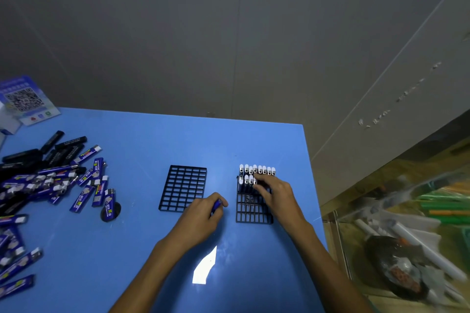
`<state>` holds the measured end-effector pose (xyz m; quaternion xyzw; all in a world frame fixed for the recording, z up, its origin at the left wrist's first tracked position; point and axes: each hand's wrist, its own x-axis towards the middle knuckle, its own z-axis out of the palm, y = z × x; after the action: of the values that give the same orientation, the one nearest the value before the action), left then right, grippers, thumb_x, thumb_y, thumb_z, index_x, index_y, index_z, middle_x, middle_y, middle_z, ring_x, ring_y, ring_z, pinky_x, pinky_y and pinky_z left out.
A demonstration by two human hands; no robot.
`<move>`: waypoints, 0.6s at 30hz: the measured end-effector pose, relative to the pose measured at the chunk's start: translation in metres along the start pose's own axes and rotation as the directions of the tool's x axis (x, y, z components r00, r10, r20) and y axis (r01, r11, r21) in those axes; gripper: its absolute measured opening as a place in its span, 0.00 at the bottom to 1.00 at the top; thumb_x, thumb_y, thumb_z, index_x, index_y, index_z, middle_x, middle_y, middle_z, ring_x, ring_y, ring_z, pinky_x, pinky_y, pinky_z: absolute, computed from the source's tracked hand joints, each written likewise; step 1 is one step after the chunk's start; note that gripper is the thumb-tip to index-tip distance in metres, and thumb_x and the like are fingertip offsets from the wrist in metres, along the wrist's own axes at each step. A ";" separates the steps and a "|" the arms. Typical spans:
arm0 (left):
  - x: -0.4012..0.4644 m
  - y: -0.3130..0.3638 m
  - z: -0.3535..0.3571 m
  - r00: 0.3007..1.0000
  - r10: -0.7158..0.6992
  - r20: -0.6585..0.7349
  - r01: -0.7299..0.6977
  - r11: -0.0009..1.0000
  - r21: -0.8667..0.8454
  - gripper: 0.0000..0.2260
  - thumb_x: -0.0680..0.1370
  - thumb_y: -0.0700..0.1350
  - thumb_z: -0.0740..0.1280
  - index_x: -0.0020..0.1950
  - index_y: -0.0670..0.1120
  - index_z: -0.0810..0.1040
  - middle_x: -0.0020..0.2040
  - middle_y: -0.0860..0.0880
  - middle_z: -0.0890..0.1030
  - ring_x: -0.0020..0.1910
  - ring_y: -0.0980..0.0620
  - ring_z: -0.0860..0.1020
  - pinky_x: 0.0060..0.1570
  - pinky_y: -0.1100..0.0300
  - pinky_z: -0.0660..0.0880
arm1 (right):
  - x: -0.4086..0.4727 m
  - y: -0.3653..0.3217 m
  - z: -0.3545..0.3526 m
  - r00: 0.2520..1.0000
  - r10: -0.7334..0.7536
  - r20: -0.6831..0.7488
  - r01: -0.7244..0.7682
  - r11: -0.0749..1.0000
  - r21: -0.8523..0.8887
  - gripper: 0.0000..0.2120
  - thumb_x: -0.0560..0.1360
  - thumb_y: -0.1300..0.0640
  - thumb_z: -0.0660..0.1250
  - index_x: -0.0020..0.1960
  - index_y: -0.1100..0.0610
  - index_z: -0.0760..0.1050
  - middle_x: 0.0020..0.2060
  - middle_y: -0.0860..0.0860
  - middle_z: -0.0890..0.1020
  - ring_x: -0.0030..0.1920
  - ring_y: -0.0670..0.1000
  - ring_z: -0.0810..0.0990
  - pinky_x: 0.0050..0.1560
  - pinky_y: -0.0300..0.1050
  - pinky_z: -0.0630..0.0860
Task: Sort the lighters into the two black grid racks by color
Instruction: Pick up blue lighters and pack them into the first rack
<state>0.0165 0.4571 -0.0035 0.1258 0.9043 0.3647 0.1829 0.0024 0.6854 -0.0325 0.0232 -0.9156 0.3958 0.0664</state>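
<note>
Two black grid racks lie on the blue table [152,140]. The left rack [183,188] holds nothing. The right rack [253,208] has blue lighters with white caps [256,170] standing in its far rows. My right hand [273,192] rests over the second row, fingers curled round a lighter there; the lighter is mostly hidden. My left hand [207,213] grips a blue lighter [216,205] between the two racks. A heap of blue lighters [84,185] and black lighters [58,147] lies at the left.
A round hole [110,212] in the table sits right of the heap. A QR-code stand [24,100] is at the far left corner. The table's right edge [314,185] drops to a floor cluttered with tubes and a dark pan. A grey wall is behind.
</note>
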 end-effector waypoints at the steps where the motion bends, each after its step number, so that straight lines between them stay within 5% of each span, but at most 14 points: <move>1: 0.000 0.000 0.000 1.000 -0.001 -0.001 0.001 1.000 -0.001 0.07 0.82 0.44 0.59 0.54 0.53 0.76 0.31 0.52 0.73 0.29 0.55 0.70 0.33 0.60 0.70 | 0.001 0.000 0.000 1.000 0.000 -0.008 0.000 1.000 -0.012 0.13 0.76 0.59 0.70 0.60 0.57 0.80 0.53 0.51 0.83 0.48 0.45 0.78 0.54 0.36 0.73; 8: -0.004 0.003 0.000 1.000 0.002 -0.016 -0.002 1.000 -0.030 0.06 0.81 0.43 0.61 0.53 0.50 0.76 0.34 0.52 0.75 0.29 0.57 0.70 0.32 0.67 0.68 | -0.003 -0.002 0.003 0.996 -0.075 -0.041 0.070 0.991 -0.110 0.14 0.76 0.57 0.70 0.60 0.54 0.79 0.51 0.48 0.81 0.52 0.50 0.78 0.53 0.48 0.78; 14: -0.006 0.007 0.001 1.000 -0.002 -0.026 0.002 1.000 -0.001 0.05 0.81 0.44 0.62 0.53 0.48 0.76 0.41 0.47 0.79 0.35 0.52 0.76 0.37 0.61 0.74 | -0.010 -0.023 -0.015 0.999 -0.021 -0.034 0.023 0.998 0.059 0.12 0.74 0.57 0.71 0.57 0.52 0.78 0.44 0.45 0.78 0.41 0.46 0.77 0.46 0.41 0.76; 18: -0.004 0.015 0.006 0.999 0.028 -0.020 -0.027 0.999 0.018 0.03 0.79 0.44 0.63 0.50 0.47 0.75 0.39 0.47 0.78 0.37 0.50 0.76 0.40 0.56 0.74 | -0.019 -0.049 -0.021 0.973 -0.049 0.223 -0.012 0.965 0.262 0.08 0.72 0.60 0.73 0.51 0.54 0.81 0.42 0.48 0.79 0.39 0.45 0.76 0.43 0.34 0.73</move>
<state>0.0239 0.4698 0.0034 0.1361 0.9075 0.3602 0.1675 0.0279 0.6672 0.0146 0.0855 -0.8566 0.5073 -0.0391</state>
